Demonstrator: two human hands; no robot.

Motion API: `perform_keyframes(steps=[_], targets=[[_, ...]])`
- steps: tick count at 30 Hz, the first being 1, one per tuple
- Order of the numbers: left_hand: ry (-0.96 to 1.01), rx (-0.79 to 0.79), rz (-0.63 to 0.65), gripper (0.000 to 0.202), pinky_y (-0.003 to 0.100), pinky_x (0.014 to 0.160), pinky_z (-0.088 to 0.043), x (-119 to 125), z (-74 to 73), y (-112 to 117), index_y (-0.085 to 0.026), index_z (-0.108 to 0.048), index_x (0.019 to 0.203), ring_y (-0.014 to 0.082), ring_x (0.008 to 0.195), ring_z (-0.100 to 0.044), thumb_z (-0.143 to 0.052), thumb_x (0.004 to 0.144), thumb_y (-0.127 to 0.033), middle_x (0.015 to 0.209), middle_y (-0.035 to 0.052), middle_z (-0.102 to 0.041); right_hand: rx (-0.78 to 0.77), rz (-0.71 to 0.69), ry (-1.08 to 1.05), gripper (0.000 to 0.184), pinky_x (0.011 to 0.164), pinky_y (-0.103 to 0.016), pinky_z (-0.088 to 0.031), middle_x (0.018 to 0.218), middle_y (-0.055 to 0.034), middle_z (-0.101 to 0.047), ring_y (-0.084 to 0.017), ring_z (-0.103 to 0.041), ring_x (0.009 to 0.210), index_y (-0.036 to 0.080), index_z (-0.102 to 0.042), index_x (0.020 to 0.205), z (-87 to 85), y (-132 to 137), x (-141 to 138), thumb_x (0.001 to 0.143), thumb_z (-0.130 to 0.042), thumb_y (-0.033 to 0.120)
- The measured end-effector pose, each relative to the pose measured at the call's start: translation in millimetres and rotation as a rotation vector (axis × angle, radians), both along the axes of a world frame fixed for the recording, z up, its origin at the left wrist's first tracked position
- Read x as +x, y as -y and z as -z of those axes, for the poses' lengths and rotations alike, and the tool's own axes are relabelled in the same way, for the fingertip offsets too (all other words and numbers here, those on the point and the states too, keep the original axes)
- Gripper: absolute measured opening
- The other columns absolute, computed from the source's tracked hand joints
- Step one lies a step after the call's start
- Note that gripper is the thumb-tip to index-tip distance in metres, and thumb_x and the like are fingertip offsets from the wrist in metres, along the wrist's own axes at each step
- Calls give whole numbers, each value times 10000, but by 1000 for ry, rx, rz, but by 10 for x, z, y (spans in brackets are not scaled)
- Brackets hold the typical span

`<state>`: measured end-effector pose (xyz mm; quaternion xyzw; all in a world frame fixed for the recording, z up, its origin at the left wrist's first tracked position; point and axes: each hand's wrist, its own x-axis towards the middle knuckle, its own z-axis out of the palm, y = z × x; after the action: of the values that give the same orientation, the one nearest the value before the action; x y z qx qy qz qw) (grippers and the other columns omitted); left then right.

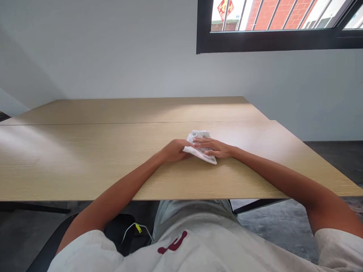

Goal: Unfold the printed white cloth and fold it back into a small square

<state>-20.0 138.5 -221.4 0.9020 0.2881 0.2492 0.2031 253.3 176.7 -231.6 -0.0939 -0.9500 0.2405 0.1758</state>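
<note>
Hands pressing a small folded white patterned cloth (200,147).

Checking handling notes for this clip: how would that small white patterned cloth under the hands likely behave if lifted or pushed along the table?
The cloth looks crumpled and bunched, so it is probably floppy and would sag when lifted. It seems thin and small, so likely light. Lying flat on the smooth table under the left hand and right hand, it would probably slide or wrinkle, not roll or tip.

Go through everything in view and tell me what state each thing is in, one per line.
Cloth: small, bunched up, lying on the table, under both hands.
Left hand: resting on the cloth's left edge, fingers curled.
Right hand: flat, pressing on the cloth.
Table: bare wood.
Window: looks shut.
</note>
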Motion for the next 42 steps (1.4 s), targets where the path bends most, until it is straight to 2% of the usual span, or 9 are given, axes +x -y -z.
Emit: perform_keyframes(steps=[5, 12, 16, 24, 28, 31, 35, 38, 42], targets=[[336, -216, -443, 391, 213, 521, -345, 71, 20, -48, -122, -673, 749, 107, 560, -469, -621, 836, -499, 613, -11, -563, -396, -15, -181, 835, 1055, -420, -418, 1255, -137, -518, -298, -490, 1193, 86, -583, 1294, 53, -15, 5, 1001, -308, 818], [520, -468, -447, 443, 204, 488, -423, 120, 74, -87, -104, -658, 867, 113, 562, -522, -676, 767, -535, 738, 48, -638, -658, 442, -357, 660, 757, -288, -563, 1046, -119, -606, -254, -610, 947, 74, -614, 1068, 155, -3, -123, 805, -737, 667], [579, -587, -434, 475, 221, 512, -496, 76, 75, -137, -138, -572, 1065, 149, 633, -595, -721, 725, -433, 824, 62, -666, -813, 473, -499, 678, 665, -273, -568, 1034, -128, -609, -240, -629, 868, 90, -544, 1155, 133, -21, -134, 762, -793, 583], [536, -696, -394, 553, 255, 517, -560, -33, 58, -178, -232, -509, 1247, 139, 642, -594, -705, 741, -339, 890, 37, -625, -364, 749, -449, 419, 548, -210, -491, 839, -61, -593, -154, -575, 684, 92, -607, 914, 153, -22, -131, 804, -609, 496], [458, -741, -364, 535, 265, 515, -569, -13, 28, -137, -210, -593, 1220, 154, 668, -607, -720, 749, -429, 951, 66, -625, -294, 752, -395, 485, 547, -202, -463, 761, -12, -551, -122, -525, 615, 112, -627, 1142, 156, -30, -120, 754, -585, 400], [350, -751, -300, 553, 257, 514, -560, -12, -32, -87, -194, -620, 1224, 168, 693, -617, -711, 761, -483, 983, 80, -653, -214, 702, -341, 430, 547, -204, -426, 750, -19, -544, -118, -511, 608, 110, -679, 1034, 154, 13, -134, 757, -500, 386], [186, -606, -254, 516, 231, 480, -490, -55, -87, -64, -187, -641, 1204, 162, 645, -598, -658, 796, -501, 937, 63, -682, 16, 641, -312, 387, 550, -225, -379, 765, -42, -548, -126, -482, 615, 120, -684, 925, 157, 72, -160, 893, -477, 445], [129, -412, -208, 441, 232, 650, -494, -79, -82, -83, -174, -679, 1145, 184, 831, -625, -589, 845, -485, 1036, 56, -693, 102, 578, -347, 403, 589, -240, -425, 898, -84, -552, -157, -514, 737, 117, -636, 841, 159, 70, -168, 935, -494, 482], [59, -214, -211, 385, 242, 741, -444, -65, -70, -76, -178, -685, 1106, 168, 828, -605, -479, 914, -440, 989, 28, -706, 157, 460, -344, 357, 729, -286, -494, 1092, -114, -550, -199, -550, 962, 116, -592, 1090, 117, 98, -160, 1012, -455, 436]])
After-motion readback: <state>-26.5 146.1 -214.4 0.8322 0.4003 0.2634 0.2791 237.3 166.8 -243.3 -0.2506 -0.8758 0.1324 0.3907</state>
